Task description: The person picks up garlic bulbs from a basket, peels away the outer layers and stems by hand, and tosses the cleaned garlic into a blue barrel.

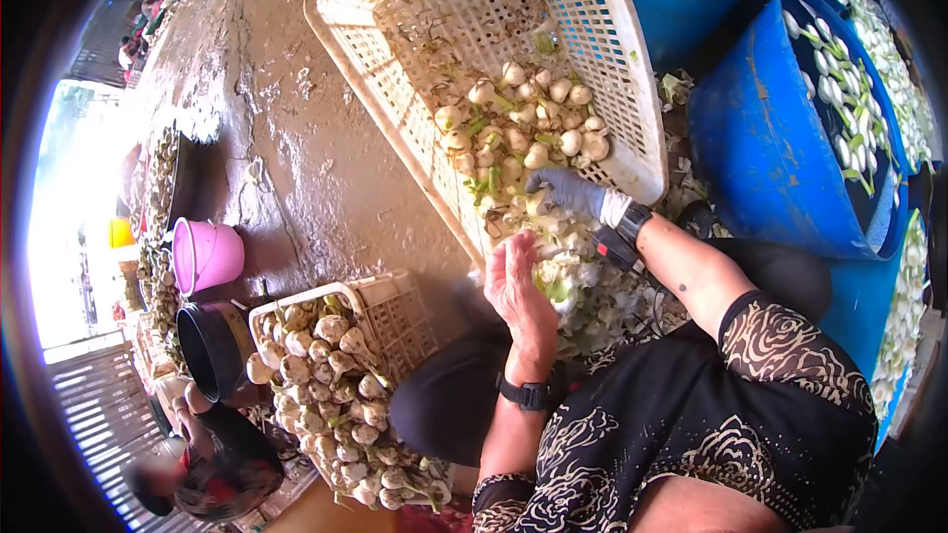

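A slatted white plastic crate (pixel 346 20) lies ahead of me, with a heap of round whitish bulbs (pixel 538 118) on short green stems, like onions or garlic, at its near end. My right hand (pixel 573 191), in a grey glove, is at the crate's near edge beside the bulbs. Its fingers are bent together, and what they hold, if anything, is hidden. Bare and raised, my left hand (pixel 518 286) is just below the crate's corner, its fingers stretched and nothing visible in them. Pale peelings (pixel 588 276) are piled beneath both hands. A black-and-red device (pixel 617 249) is beside my right wrist.
Left of my knee stands a second crate (pixel 380 301) full of bulbs (pixel 331 375). A pink bucket (pixel 212 257) and a black bucket (pixel 212 350) are further left, near another person (pixel 222 464). Blue tubs (pixel 765 128) with peeled white bulbs (pixel 849 99) stand at right. The ground (pixel 286 109) is wet.
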